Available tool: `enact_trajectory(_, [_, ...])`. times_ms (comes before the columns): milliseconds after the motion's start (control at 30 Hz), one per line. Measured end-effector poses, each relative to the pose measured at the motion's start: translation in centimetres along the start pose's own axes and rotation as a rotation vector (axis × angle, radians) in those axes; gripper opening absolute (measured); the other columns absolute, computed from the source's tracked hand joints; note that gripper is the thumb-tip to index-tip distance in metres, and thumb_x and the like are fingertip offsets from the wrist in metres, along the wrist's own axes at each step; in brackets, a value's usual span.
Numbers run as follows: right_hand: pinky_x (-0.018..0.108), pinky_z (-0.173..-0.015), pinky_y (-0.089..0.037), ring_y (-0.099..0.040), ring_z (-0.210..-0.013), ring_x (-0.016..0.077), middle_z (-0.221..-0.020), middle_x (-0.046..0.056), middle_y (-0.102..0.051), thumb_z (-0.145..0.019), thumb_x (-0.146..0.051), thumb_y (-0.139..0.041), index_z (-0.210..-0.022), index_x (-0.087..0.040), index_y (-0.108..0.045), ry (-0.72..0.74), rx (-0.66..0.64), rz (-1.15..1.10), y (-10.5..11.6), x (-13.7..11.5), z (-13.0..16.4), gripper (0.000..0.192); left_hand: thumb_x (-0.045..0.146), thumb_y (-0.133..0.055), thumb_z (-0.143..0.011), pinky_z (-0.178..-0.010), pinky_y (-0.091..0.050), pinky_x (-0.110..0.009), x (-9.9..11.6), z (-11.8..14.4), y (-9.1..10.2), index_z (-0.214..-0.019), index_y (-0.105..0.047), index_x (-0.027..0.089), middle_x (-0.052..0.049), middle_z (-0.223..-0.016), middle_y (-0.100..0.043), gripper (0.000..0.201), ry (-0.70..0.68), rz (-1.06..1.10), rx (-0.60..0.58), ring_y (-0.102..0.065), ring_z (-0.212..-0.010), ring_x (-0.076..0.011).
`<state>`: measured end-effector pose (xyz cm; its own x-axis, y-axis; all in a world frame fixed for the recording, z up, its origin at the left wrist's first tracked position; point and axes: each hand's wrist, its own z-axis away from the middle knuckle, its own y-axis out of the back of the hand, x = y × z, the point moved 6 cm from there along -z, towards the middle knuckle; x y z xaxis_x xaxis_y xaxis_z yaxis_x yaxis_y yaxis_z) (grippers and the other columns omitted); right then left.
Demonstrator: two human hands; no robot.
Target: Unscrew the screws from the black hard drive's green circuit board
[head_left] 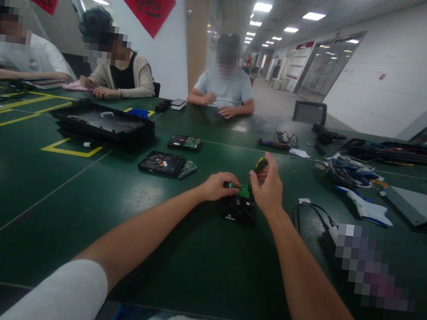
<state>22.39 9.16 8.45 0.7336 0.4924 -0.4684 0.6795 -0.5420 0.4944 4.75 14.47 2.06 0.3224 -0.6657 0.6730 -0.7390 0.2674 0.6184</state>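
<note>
Green table (75, 205) fills most of the view, marked with pale lines and yellow tape, and three other people sit along its far edge with their hands resting on it. On the left side lies a large black tray (103, 123), and nearer the middle two opened hard drives (162, 164) lie flat, well apart from the person's hands. To the right are a grey flat case (418, 206), a bundle of cables (348, 169) and a white and blue toy plane (365, 207). Just in front of the person, near the table's centre, sits a small black hard drive (238, 208) with a green circuit board (244, 190) on its top. The left hand (218, 185) rests on the drive's left edge, fingers curled down onto the board's side, steadying it. The right hand (270, 188) is closed loosely around a screwdriver with a yellow and black handle (261, 164), held upright over the board with the thumb and first fingers pinching it; the tip is hidden behind the hand, so whether it touches a screw cannot be told.
</note>
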Motion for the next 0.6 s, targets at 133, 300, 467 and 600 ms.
enact_trajectory(133, [0.046,-0.088,-0.063,-0.071,-0.093,0.0237,-0.136,0.015,-0.063,-0.095,-0.03,-0.057,-0.16,-0.025,-0.027,0.004,0.004,0.007,0.01,-0.03,0.05,0.072,0.04,-0.077,-0.086,-0.11,-0.049,-0.041,0.06,0.02,0.03,-0.109,-0.08,0.027,-0.006,-0.124,-0.073,0.026,-0.002,0.001,0.002,-0.068,-0.115,-0.0234])
enact_trajectory(300, [0.048,-0.089,-0.063,-0.071,-0.096,0.0254,-0.138,0.016,-0.061,-0.096,-0.032,-0.056,-0.16,-0.024,-0.027,0.011,0.0,0.032,-0.02,0.02,0.05,0.07,0.04,-0.077,-0.086,-0.11,-0.048,-0.041,0.05,0.05,0.07,-0.11,-0.079,0.027,-0.007,-0.125,-0.072,0.027,0.008,-0.003,0.002,-0.068,-0.115,-0.0235])
enact_trajectory(467, [0.048,-0.086,-0.063,-0.071,-0.085,0.0236,-0.137,0.016,-0.061,-0.095,-0.034,-0.059,-0.159,-0.024,-0.029,0.0,0.0,0.058,0.07,-0.02,0.04,0.072,0.041,-0.076,-0.087,-0.111,-0.048,-0.041,0.08,0.03,0.03,-0.11,-0.079,0.027,-0.006,-0.126,-0.072,0.028,0.012,-0.019,-0.008,-0.068,-0.116,-0.0235])
enact_trajectory(600, [0.048,-0.089,-0.063,-0.072,-0.092,0.025,-0.139,0.017,-0.06,-0.094,-0.028,-0.055,-0.16,-0.022,-0.026,0.011,0.011,0.065,0.1,-0.26,0.1,0.072,0.04,-0.076,-0.087,-0.11,-0.048,-0.039,0.18,0.02,0.03,-0.11,-0.079,0.026,-0.006,-0.124,-0.073,0.027,-0.001,-0.004,-0.003,-0.067,-0.117,-0.0233])
